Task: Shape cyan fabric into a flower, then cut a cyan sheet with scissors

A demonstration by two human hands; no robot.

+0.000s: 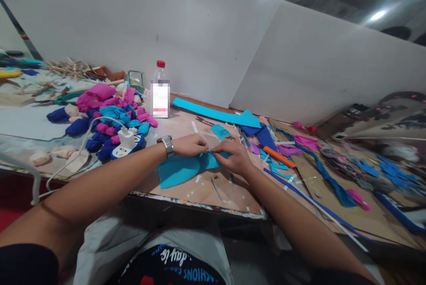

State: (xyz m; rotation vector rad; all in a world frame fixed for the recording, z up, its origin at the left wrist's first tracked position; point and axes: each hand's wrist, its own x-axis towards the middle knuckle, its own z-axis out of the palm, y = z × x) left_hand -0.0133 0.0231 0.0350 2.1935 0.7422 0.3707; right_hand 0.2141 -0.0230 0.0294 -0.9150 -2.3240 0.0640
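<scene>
A turquoise sheet (176, 173), flat and flexible-looking, lies on the table under both hands near the front edge. My left hand (190, 145), below a wrist with a metal watch (167, 146), has its fingers closed on the sheet's upper part. Close beside it, my right hand (235, 154) pinches the same turquoise material between thumb and fingers. The fingertips of both hands nearly meet. Behind my right hand lies a small turquoise piece (219, 132). A long turquoise strip (213, 114) rests farther back, along the wall.
An orange-handled cutter (279, 157) lies to the right among turquoise scraps. At left are a white power strip (128, 144) with a cable, and a heap of pink and blue fabric bundles (116, 114). A red-capped bottle (160, 94) stands by the wall. Blue strips (329, 178) cover the right side.
</scene>
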